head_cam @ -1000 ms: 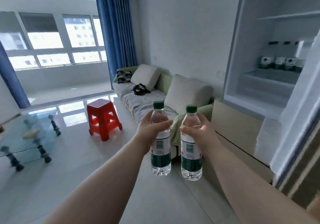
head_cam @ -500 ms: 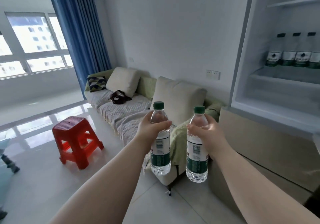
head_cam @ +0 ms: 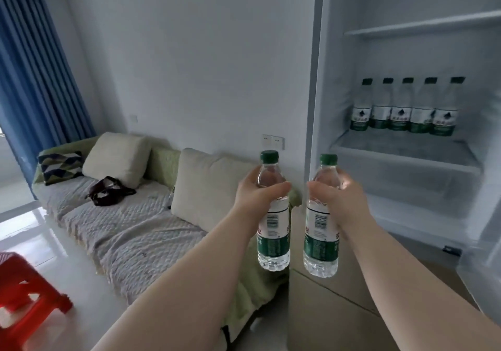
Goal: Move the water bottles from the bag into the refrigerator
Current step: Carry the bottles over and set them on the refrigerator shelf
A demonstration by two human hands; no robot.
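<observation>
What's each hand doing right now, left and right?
Left hand: closed around the left water bottle, upright.
Right hand: closed around the right water bottle, upright, near the open refrigerator.

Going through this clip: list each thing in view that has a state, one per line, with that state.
Left hand: grip shut on left bottle.
Right hand: grip shut on right bottle.
Left bottle: capped, upright, held in the air.
Right bottle: capped, upright, held in the air.
Refrigerator: open.
Five shelved bottles: capped, upright, in a row at the shelf's back.
Dark bag: slumped on the sofa.
</observation>
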